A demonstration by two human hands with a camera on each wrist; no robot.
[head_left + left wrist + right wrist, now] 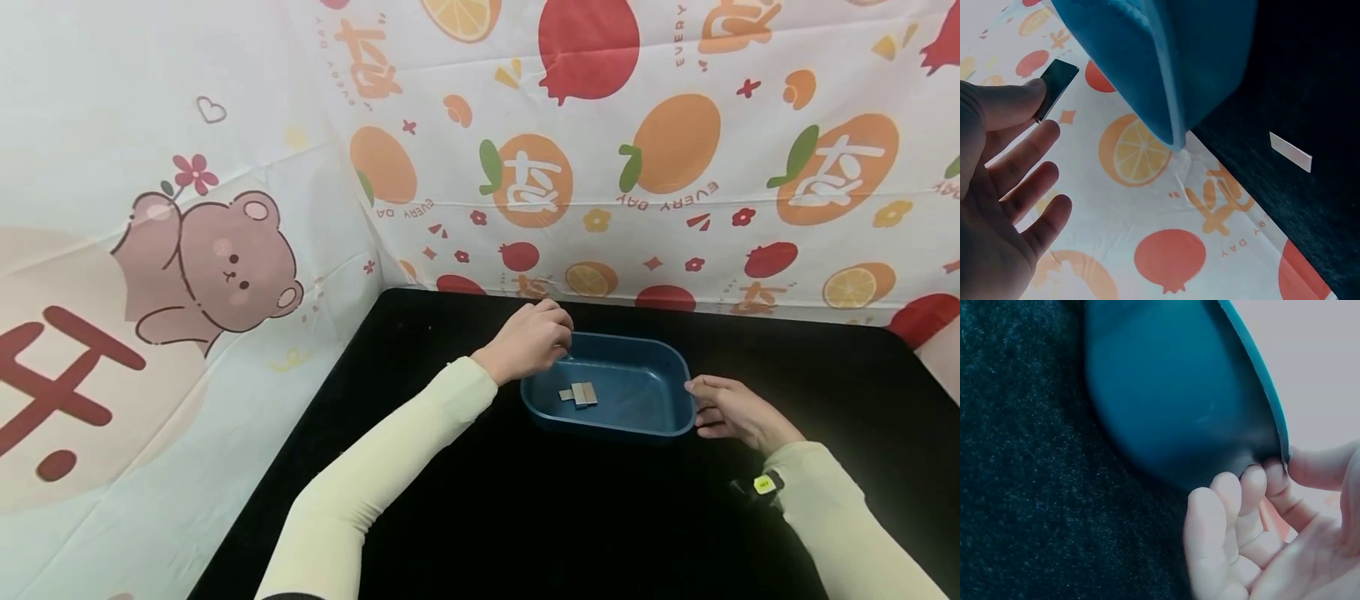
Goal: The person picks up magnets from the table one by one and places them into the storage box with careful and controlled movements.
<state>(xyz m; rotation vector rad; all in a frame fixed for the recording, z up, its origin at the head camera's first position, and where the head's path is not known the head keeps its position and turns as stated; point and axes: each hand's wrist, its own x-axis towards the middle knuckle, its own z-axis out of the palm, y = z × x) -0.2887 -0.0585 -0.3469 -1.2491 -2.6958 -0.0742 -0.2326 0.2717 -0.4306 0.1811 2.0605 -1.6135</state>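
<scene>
In the head view, soft, even light is filling the scene; the pale cloth (450,75) is glowing behind the far edge and whitening past the left edge of the counter (465,517), whose black surface is swallowing detail. A gentle sheen is sitting inside the tray (637,398). The left wrist view is running dimmer and cooler, its fingers (1025,153) partly shaded, the flat piece (1057,82) looking nearly black. In the right wrist view, the background is washing out while the tray's lower edge is blurring.
</scene>
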